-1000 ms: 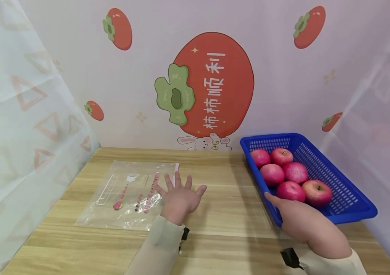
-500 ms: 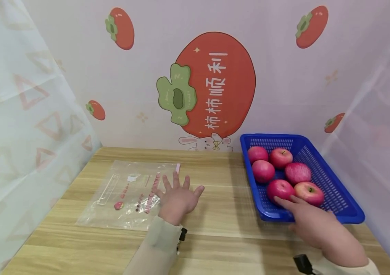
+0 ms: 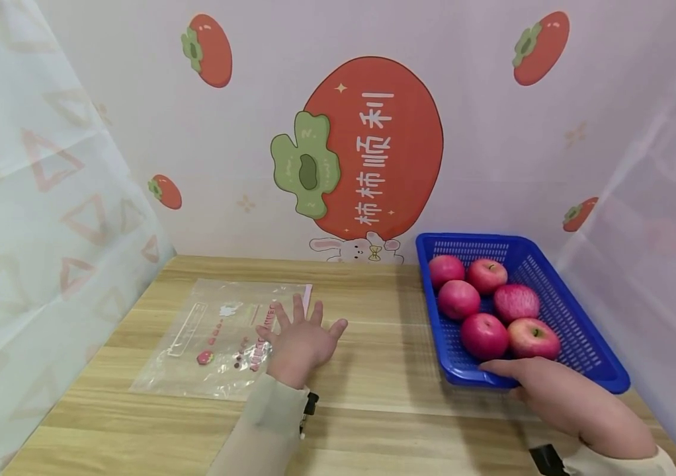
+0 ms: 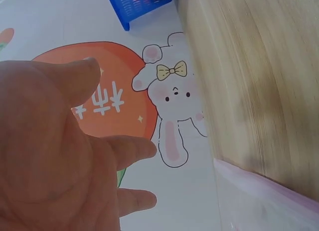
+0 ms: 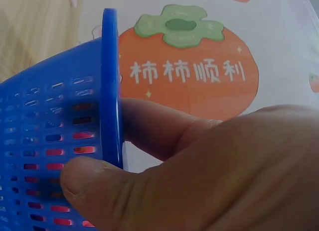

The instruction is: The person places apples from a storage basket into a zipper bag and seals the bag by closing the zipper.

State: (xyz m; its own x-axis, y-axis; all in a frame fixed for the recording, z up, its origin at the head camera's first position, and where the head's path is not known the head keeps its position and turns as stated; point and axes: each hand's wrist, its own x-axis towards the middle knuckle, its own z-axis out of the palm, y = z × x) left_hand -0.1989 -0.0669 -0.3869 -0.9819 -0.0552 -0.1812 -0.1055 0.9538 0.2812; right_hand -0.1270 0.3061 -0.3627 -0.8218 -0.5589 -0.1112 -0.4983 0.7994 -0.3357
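A blue plastic basket (image 3: 559, 301) stands at the right of the table, holding several red apples (image 3: 484, 336). My right hand (image 3: 579, 404) grips its near rim. In the right wrist view the thumb (image 5: 92, 183) presses the slotted outer wall, while another finger reaches behind the rim. My left hand (image 3: 302, 342), fingers spread and holding nothing, is over the right part of a clear plastic bag (image 3: 186, 367) with pink print. That bag lies flat on the left of the table; the left wrist view catches its pink edge strip (image 4: 259, 183).
The wooden table (image 3: 368, 377) meets a back wall (image 3: 243, 119) printed with persimmons and a rabbit. White cloth sides (image 3: 34, 218) rise at left and right. The basket sits close to the back wall and the right side.
My right hand has shifted from the basket's left corner to its near rim. The basket has swung slightly left and some apples have shifted inside it. My left hand has drifted slightly left.
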